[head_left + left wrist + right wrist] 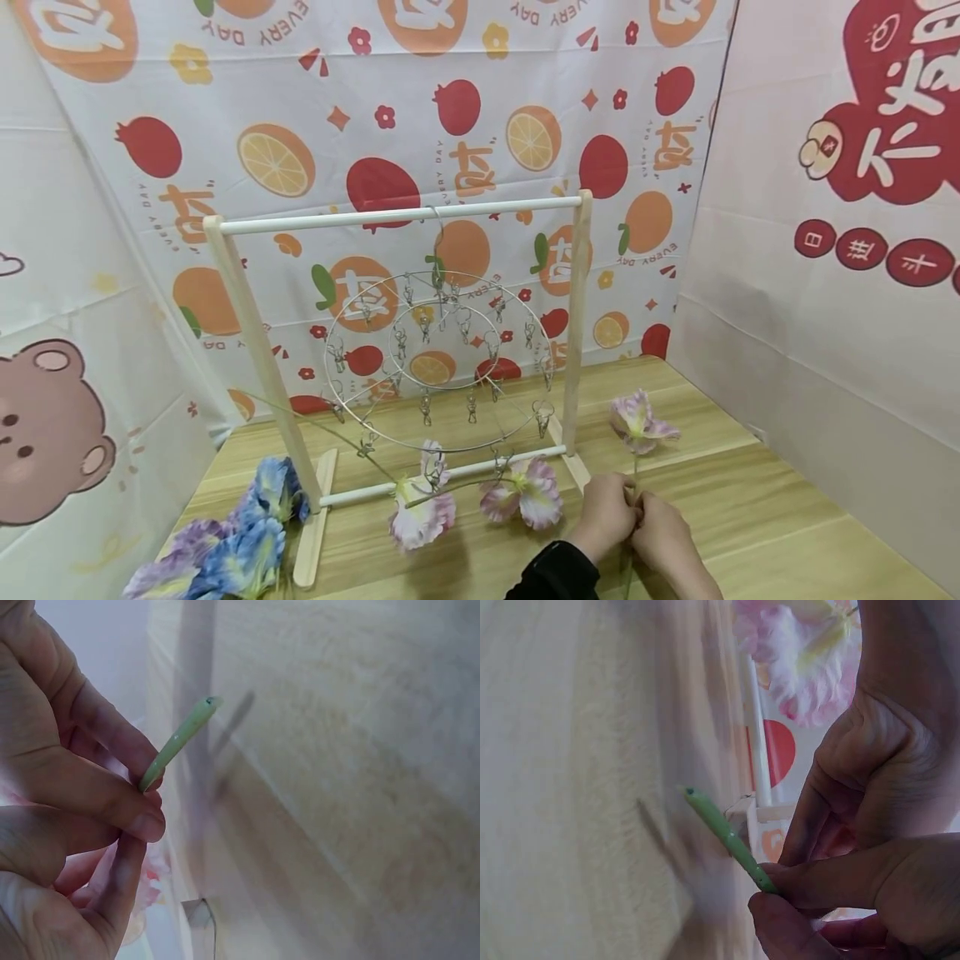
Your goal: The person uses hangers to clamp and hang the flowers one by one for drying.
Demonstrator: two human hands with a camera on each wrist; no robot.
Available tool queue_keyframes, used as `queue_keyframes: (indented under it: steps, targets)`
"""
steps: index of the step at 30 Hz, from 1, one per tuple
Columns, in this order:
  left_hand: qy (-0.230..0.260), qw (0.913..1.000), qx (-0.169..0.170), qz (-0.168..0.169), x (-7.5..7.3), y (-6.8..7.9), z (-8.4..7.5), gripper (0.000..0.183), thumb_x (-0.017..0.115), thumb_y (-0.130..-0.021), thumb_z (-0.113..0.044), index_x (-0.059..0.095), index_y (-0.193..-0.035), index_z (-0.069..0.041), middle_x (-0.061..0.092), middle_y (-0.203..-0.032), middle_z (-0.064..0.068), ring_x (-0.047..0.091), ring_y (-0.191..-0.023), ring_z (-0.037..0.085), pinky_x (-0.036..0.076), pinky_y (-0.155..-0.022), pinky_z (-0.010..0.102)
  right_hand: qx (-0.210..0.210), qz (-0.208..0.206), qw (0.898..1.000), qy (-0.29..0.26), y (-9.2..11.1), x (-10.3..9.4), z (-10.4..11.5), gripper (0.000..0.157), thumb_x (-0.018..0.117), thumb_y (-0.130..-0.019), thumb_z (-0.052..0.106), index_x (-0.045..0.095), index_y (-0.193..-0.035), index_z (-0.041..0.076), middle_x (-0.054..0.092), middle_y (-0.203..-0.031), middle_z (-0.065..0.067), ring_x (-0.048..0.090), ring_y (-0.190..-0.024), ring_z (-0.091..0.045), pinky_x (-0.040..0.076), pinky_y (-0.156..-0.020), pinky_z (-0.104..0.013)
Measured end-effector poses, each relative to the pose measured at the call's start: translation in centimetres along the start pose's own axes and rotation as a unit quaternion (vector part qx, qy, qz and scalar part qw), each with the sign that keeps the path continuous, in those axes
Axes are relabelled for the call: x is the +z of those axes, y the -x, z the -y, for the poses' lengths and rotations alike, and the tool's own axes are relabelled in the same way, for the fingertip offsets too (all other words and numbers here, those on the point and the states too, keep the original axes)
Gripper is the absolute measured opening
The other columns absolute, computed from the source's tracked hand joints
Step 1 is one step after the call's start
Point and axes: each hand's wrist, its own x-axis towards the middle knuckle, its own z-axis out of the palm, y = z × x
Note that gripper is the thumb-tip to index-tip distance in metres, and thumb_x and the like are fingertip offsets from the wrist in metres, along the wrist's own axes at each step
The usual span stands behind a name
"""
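A pink artificial flower (641,425) lies toward the table's right side, its bloom pointing away from me. Both of my hands meet on its green stem below the bloom. With my left hand (606,510), above a black cuff, I pinch the stem from the left. My right hand (666,537) grips it from the right, fingertips against the left hand's. The cut stem end (180,739) sticks out past the fingertips in the left wrist view. In the right wrist view the same green stem end (724,831) slants away from the pinching thumb and finger.
A wooden rack (579,333) stands ahead, with a round wire hanger (437,450) of several clips on its bar. Two pink flowers, one left (422,515) and one right (536,496), hang at its front clips. Blue and purple flowers (243,554) lie at the left.
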Motion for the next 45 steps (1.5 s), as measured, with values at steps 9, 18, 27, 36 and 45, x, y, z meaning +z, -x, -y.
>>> queue_keyframes:
  steps: [9, 18, 27, 36, 45]
  targets:
    - [0.131, 0.9884, -0.071, 0.032, -2.3, 0.0, 0.0, 0.033, 0.074, -0.072, 0.002, 0.074, -0.103, -0.01, 0.071, -0.069, -0.003, 0.058, -0.058, -0.001, 0.041, -0.051, 0.007, 0.003, 0.04, 0.999, -0.029, 0.4, -1.9, 1.4, 0.029, 0.062, -0.078, 0.003, 0.062, -0.107, -0.002, 0.063, -0.086, -0.005, 0.056, -0.071, -0.014, 0.043, -0.055, -0.023]
    - [0.173, 0.9777, -0.094, 0.073, -4.7, 0.8, -0.2, 0.033, 0.074, -0.075, -0.001, 0.073, -0.106, -0.015, 0.071, -0.07, -0.006, 0.056, -0.06, -0.003, 0.042, -0.048, 0.01, -0.094, -0.048, 0.994, -0.012, 0.2, -3.8, 2.3, 0.034, 0.058, -0.088, 0.0, 0.06, -0.122, 0.0, 0.069, -0.104, -0.017, 0.066, -0.093, -0.03, 0.06, -0.072, -0.04]
    - [0.173, 0.9749, -0.079, 0.115, -7.1, 2.3, 0.3, 0.036, 0.075, -0.075, 0.001, 0.073, -0.106, -0.017, 0.067, -0.072, -0.011, 0.049, -0.059, -0.004, 0.04, -0.046, 0.011, -0.146, -0.112, 0.983, -0.001, -0.1, -3.5, 2.1, 0.04, 0.055, -0.083, -0.009, 0.064, -0.121, 0.005, 0.07, -0.106, -0.019, 0.069, -0.093, -0.034, 0.06, -0.072, -0.047]
    - [0.202, 0.9642, -0.084, 0.15, -8.9, 3.1, 0.3, 0.034, 0.074, -0.078, -0.001, 0.071, -0.109, -0.014, 0.066, -0.074, -0.011, 0.052, -0.051, -0.003, 0.045, -0.046, 0.011, -0.16, -0.134, 0.978, -0.009, -0.3, -3.2, 2.1, 0.034, 0.067, -0.079, -0.008, 0.068, -0.11, 0.002, 0.072, -0.105, -0.015, 0.069, -0.082, -0.027, 0.061, -0.066, -0.032]
    - [0.289, 0.9377, -0.042, 0.189, -9.8, 3.6, 1.7, 0.036, 0.07, -0.082, -0.004, 0.067, -0.118, -0.009, 0.069, -0.082, -0.006, 0.06, -0.056, -0.003, 0.053, -0.052, 0.01, -0.173, -0.187, 0.967, -0.01, -0.2, -3.0, 2.6, 0.022, 0.074, -0.075, -0.003, 0.073, -0.096, 0.003, 0.075, -0.092, -0.01, 0.07, -0.077, -0.026, 0.06, -0.061, -0.024]
